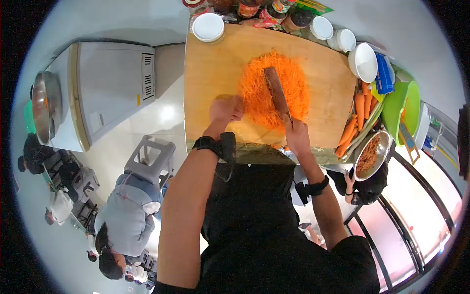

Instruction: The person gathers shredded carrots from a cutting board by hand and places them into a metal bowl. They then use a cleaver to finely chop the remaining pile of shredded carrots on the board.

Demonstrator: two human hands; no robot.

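A broad heap of shredded carrot (293, 88) covers the middle of the wooden board (210, 68). My right hand (297, 137) is closed round the handle of a cleaver (277, 93), whose dark blade lies over the shreds and points away from me. At the heap's left edge, my left hand (226, 109) rests near the board with its fingers curled in; whatever they may hold is hidden. Some carrot bits show at the board's near edge, between my two arms.
Whole carrots (360, 105) and green stalks lie along the board's right side, beside a green basin (401, 105) and a metal bowl of brown food (370, 156). Jars and white tubs (208, 27) line the far edge. A seated person (125, 210) is at lower left.
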